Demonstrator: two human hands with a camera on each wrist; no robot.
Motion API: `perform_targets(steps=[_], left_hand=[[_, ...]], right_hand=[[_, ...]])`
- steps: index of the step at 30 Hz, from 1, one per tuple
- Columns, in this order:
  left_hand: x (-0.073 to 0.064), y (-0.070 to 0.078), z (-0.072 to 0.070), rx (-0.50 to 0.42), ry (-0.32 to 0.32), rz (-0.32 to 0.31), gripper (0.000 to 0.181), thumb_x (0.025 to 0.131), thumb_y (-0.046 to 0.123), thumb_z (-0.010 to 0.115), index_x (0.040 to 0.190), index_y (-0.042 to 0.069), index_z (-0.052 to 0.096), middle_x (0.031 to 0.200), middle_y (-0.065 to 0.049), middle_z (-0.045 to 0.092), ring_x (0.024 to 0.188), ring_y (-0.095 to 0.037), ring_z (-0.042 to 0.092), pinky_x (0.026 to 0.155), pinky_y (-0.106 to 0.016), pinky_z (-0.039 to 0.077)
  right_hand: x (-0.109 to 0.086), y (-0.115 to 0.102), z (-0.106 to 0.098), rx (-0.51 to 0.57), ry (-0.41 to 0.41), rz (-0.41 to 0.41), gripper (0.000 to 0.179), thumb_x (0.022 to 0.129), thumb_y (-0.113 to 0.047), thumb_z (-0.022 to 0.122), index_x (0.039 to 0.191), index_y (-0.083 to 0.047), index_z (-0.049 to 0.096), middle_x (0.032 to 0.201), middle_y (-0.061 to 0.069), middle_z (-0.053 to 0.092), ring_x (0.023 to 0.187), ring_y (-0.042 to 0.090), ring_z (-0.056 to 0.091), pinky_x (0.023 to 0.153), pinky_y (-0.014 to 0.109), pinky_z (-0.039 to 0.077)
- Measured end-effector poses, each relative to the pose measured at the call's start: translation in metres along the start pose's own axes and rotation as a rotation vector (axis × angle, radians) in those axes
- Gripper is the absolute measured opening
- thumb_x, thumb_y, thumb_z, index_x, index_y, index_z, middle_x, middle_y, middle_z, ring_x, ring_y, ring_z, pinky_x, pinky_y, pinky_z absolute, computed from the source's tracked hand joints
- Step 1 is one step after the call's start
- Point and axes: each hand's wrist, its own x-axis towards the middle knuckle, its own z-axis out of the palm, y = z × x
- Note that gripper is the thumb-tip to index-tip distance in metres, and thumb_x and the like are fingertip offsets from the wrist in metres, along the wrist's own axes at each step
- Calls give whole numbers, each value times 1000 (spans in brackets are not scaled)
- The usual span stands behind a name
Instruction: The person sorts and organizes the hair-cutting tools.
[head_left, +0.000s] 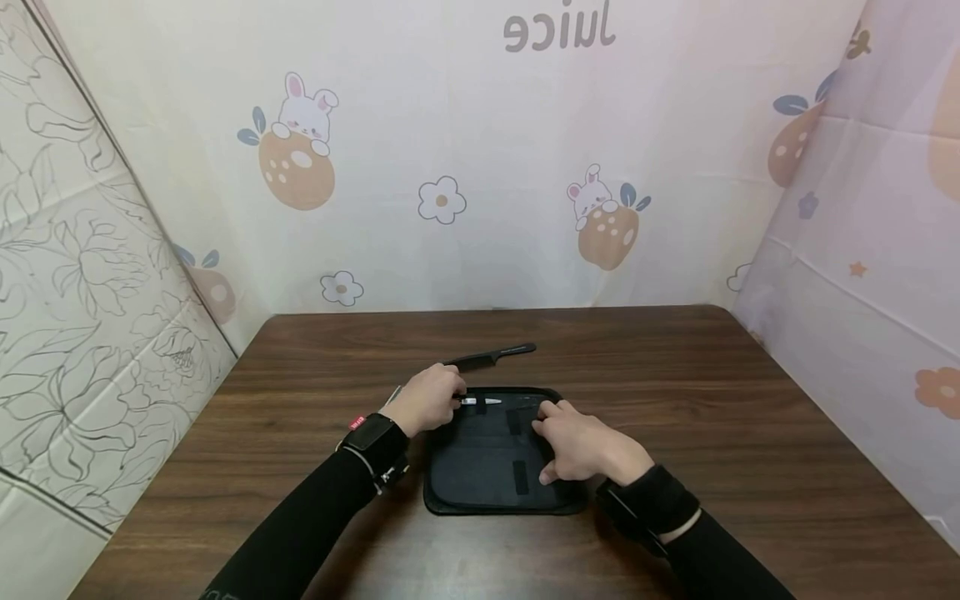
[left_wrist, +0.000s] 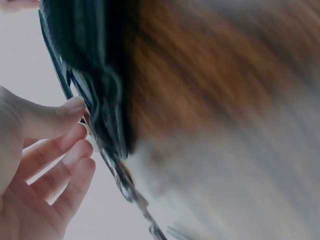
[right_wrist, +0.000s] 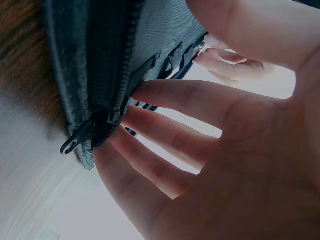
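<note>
A black zip case (head_left: 480, 467) lies unfolded on the table, with dark elastic straps (head_left: 521, 477) across its inside. My left hand (head_left: 429, 398) is at its far left corner, thumb and fingertips pinching a slim tool (head_left: 491, 402). The tool's pointed silver blade lies along the case's far edge under a strap; its other end is hidden by the hand. My right hand (head_left: 588, 442) rests on the right side of the case, fingers extended. In the right wrist view those fingertips touch the zipped edge (right_wrist: 127, 65), close to a zip pull (right_wrist: 75, 139).
A black comb (head_left: 495, 357) with a handle lies on the table (head_left: 645, 358) beyond the case. Part of a thin light object (head_left: 393, 395) shows behind the left wrist. A printed curtain (head_left: 450, 125) hangs behind the table's far edge.
</note>
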Motion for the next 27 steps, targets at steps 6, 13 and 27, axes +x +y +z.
perform_targets(steps=[6,13,27], left_hand=[[-5,-9,-4,47,-37,-55,15,92,7,74,107,8,77,104,-8,66,102,-30,61,90,-43,52],[-10,-17,-5,9,-30,-66,9,91,9,77,100,9,76,100,-7,66,99,-28,61,85,-42,52],[-12,-21,-4,-24,-28,-99,10,90,11,78,85,13,69,90,-2,63,80,-18,56,72,-38,49]], right_hand=[[0,0,-1,1,-4,-3,69,83,-27,87,137,5,59,138,12,50,121,30,45,93,45,48],[0,0,-1,-4,-3,-3,70,82,-27,87,137,5,59,136,11,50,120,28,45,92,45,48],[1,0,-1,5,-3,-4,70,82,-26,87,138,5,59,136,10,50,120,28,45,92,46,48]])
